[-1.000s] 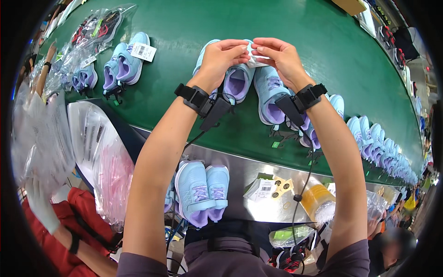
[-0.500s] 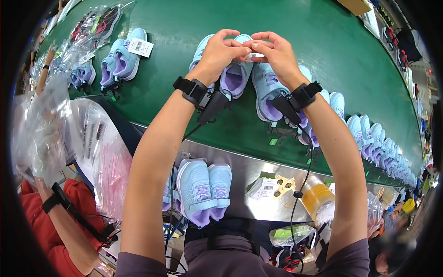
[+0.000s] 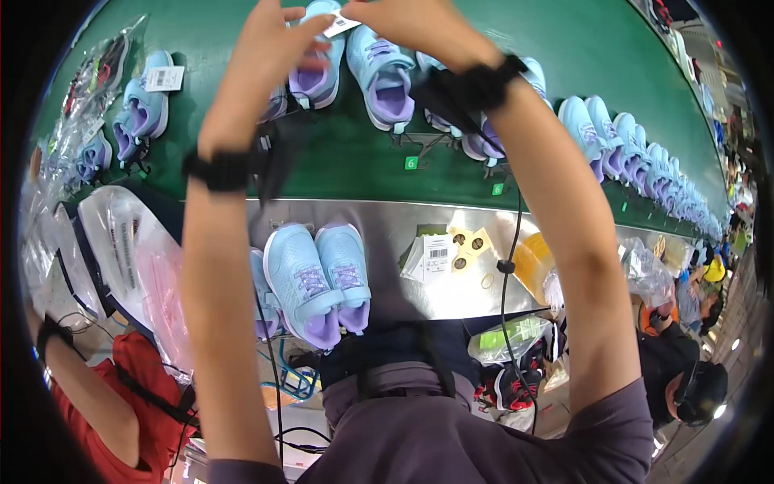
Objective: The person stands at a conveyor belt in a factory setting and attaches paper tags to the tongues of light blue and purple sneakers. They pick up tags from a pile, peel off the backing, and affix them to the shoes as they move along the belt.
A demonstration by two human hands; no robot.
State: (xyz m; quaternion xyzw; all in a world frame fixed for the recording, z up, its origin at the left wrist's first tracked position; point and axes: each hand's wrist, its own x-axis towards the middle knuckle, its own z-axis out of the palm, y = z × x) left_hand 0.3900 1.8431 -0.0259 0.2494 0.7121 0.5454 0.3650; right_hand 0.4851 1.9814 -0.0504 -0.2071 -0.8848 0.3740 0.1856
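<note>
My left hand (image 3: 278, 52) is beside a light blue sneaker (image 3: 316, 79) with a lilac lining, its fingers spread and slightly blurred. A white paper tag (image 3: 340, 22) lies at the top of that shoe. Close to the tag's upper edge is the thumb of my right hand (image 3: 415, 24); its other fingers are cut off or hidden, so a grip on the tag cannot be made out. Another blue sneaker (image 3: 379, 77) stands just right of the tagged one, below my right hand.
More blue sneakers (image 3: 637, 153) line the green conveyor (image 3: 355, 169) to the right. Tagged sneakers (image 3: 147, 113) and bagged shoes (image 3: 101, 73) are at left. A blue pair (image 3: 314, 282), loose tags (image 3: 431, 256) and a yellow roll (image 3: 534, 262) rest on the metal ledge. A red-clad person (image 3: 121, 411) works at left.
Both hands have moved up and left in view and drawn apart; the left fingers have spread. The tag now shows on the shoe. The sneakers appear shifted left and upward.
</note>
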